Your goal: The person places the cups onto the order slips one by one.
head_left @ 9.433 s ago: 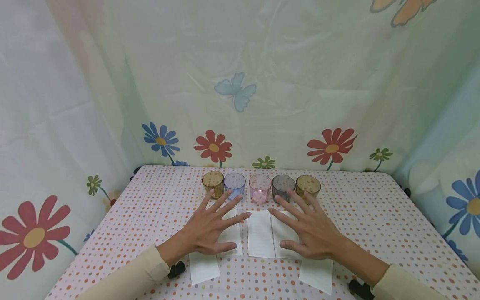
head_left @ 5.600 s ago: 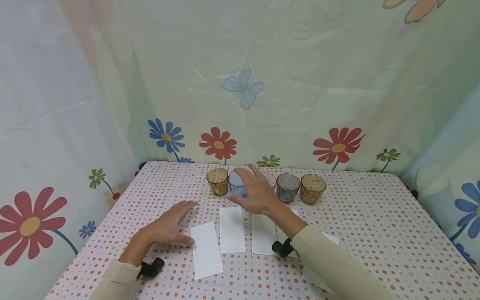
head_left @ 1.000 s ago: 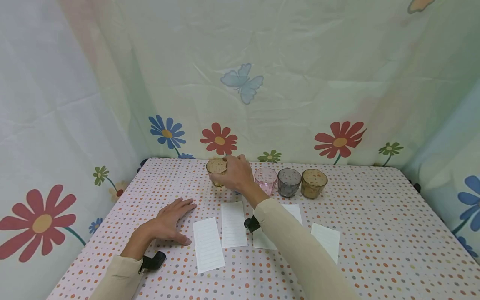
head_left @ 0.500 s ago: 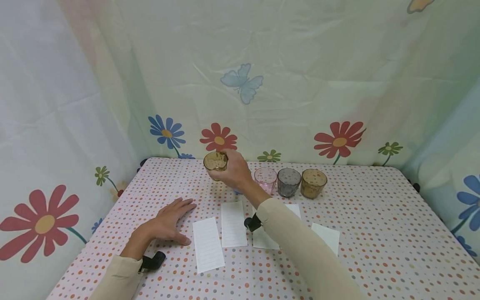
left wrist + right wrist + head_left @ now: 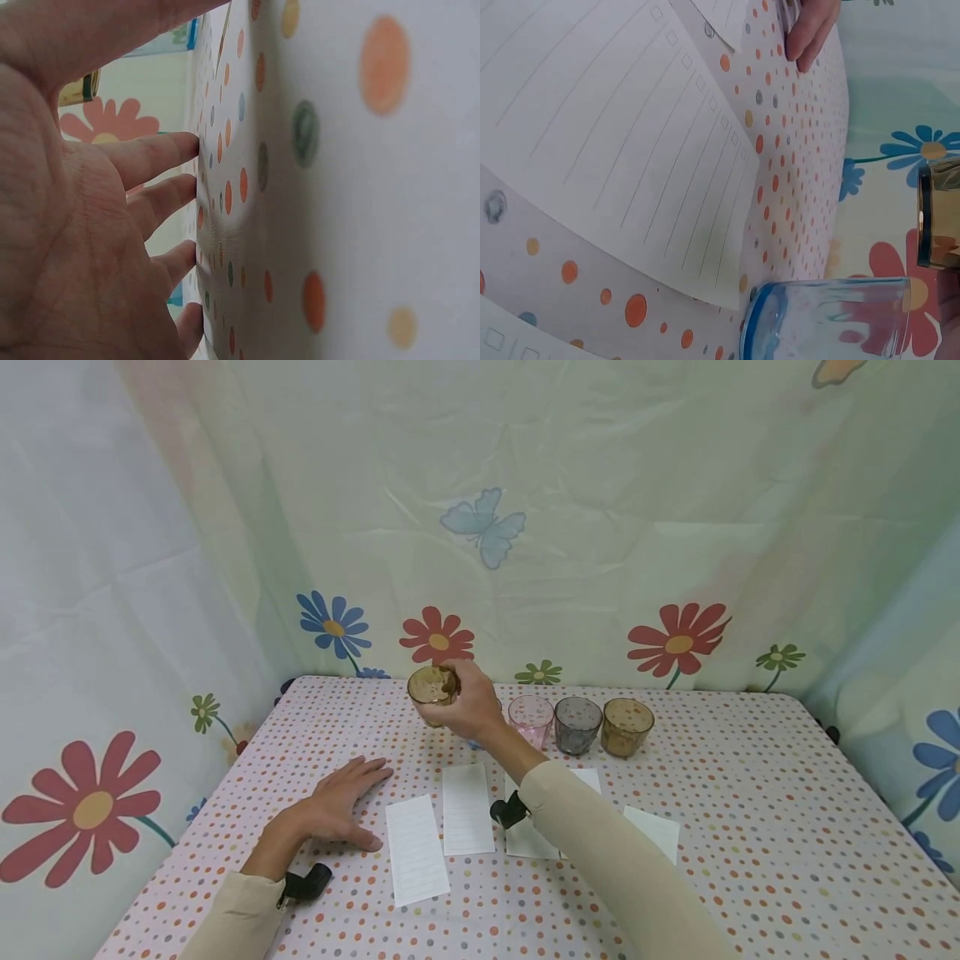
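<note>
My right hand point(image 5: 471, 703) grips an amber glass tumbler point(image 5: 426, 686) by its side, at the left end of the row. In the right wrist view, the tumbler's base point(image 5: 926, 217) hangs clear of the table. A blue tumbler point(image 5: 825, 319) stands just beside it, mostly hidden by my right hand in the head view. My left hand point(image 5: 333, 814) holds nothing; in the left wrist view its fingertips point(image 5: 184, 146) touch the dotted cloth. Right of the gripping hand stand a pink tumbler point(image 5: 531, 720), a grey tumbler point(image 5: 578, 725) and a second amber tumbler point(image 5: 627, 727).
Several lined paper slips lie in front of the tumblers: a tilted slip point(image 5: 417, 852) near my left thumb, a straight slip point(image 5: 468, 810), others partly under my right sleeve point(image 5: 607, 852), and a right-hand slip point(image 5: 658, 831). A flowered curtain point(image 5: 570, 568) hangs behind the table.
Both hands were spread over the slips at first. My left hand has moved left and rests there; my right hand has reached the left amber tumbler, gripped it and raised it slightly.
</note>
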### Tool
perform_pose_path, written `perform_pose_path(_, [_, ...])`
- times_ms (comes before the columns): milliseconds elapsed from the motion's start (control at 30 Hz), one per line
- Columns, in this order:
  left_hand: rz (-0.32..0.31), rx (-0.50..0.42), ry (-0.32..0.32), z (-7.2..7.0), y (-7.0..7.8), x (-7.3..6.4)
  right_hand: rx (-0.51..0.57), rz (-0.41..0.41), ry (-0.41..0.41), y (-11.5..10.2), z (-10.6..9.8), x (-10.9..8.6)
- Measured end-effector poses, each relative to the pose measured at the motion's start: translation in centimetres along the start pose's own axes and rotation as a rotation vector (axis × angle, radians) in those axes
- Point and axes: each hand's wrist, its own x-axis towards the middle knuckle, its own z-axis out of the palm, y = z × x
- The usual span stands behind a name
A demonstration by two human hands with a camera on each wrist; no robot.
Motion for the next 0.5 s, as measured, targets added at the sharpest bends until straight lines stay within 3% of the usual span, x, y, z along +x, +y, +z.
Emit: perform_pose_path(500, [0.003,-0.014,0.005,0.2,-0.4,0.0,0.173,0.056,-0.031,-0.7,0.0,-1.7])
